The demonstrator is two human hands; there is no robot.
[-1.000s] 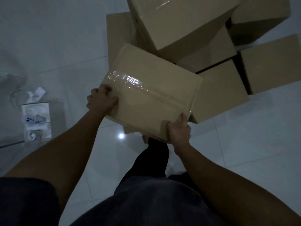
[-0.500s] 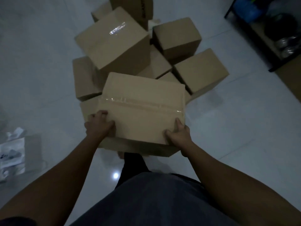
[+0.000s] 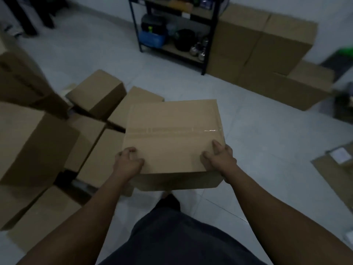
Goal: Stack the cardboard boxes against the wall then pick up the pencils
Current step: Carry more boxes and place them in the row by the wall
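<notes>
A taped cardboard box [image 3: 172, 134] is held up in front of me, above the floor. My left hand [image 3: 128, 164] grips its near left corner and my right hand [image 3: 219, 161] grips its near right corner, thumbs on top. A loose pile of cardboard boxes [image 3: 95, 96] lies on the floor to the left. Against the far wall at the upper right stands a stack of cardboard boxes [image 3: 263, 46]. No pencils are visible.
A black metal shelf rack [image 3: 172, 31] with dark items stands beside the stack at the wall. Flattened cardboard with a white label [image 3: 336, 169] lies on the floor at the right. White tiled floor [image 3: 257, 131] stretches between me and the wall stack.
The view has swung up and to the right: the pile has shifted left, and the shelf rack and wall stack have come into sight. Both hands keep their grip on the box.
</notes>
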